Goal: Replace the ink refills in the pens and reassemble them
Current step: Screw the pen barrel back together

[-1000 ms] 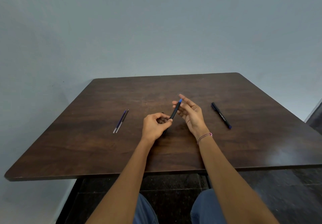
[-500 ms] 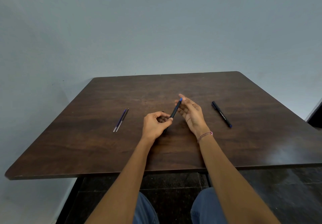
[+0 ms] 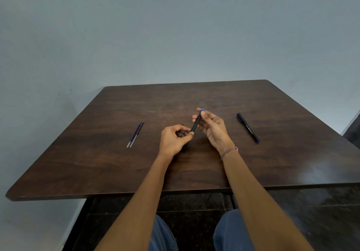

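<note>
From the head view, two bare hands meet over the middle of a dark brown bench point(image 3: 214, 94). The left hand point(image 3: 173, 139) is curled, and its thumb and first finger pinch the low end of a black pen point(image 3: 195, 125). The right hand point(image 3: 211, 127) is half open, and its fingertips point(image 3: 202, 114) hold the top end of the same pen, where a small blue tip shows. The pen leans up and away, lifted off the bench. To the left of the left hand, well apart, two thin ink refills point(image 3: 135, 134) lie side by side, touching. To the right of the right hand lies a second black pen point(image 3: 248, 127), flat on the bench. A thin bracelet point(image 3: 229, 151) sits on the right wrist.
</note>
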Available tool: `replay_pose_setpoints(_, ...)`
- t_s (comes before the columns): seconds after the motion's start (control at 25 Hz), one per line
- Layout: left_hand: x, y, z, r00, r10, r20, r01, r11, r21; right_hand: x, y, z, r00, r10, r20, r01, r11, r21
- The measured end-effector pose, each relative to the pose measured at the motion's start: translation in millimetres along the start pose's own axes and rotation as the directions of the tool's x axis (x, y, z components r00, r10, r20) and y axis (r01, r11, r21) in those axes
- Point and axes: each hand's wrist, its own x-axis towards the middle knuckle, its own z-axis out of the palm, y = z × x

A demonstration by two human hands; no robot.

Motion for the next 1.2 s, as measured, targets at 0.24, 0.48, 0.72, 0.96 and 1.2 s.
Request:
replay_pose_setpoints(0.24,-0.6,1.0,-1.3,0.999,0.010,0.033,-0.011,1.000,0.005,2.7,2.4,0.1,0.998,-0.020,-0.056,0.018,0.999,-0.033)
replay_pose_setpoints(0.48,0.2,0.2,-1.4,0.999,-0.038,0.002,0.038,0.999,-0.008,1.6,-0.9,-1.0,1.000,0.015,0.018,-0.016,0.997,0.069)
replay_pose_setpoints(0.72,-0.3,1.2,-0.8,0.999,-0.042,0.006,0.042,0.999,-0.006,0.0,0.5,0.2,1.000,-0.016,0.012,0.016,1.000,0.025)
replay_pose_setpoints(0.96,0.0,0.4,-0.9,1.000,-0.029,0.009,0.030,0.999,-0.025,1.9,1.6,-0.2,0.998,-0.047,-0.043,0.046,0.999,-0.018)
replay_pose_setpoints(1.2,1.6,-2.6,-0.2,1.000,-0.030,0.001,0.030,0.999,-0.043,3.3,1.2,0.1,0.998,-0.024,-0.050,0.027,0.999,0.044)
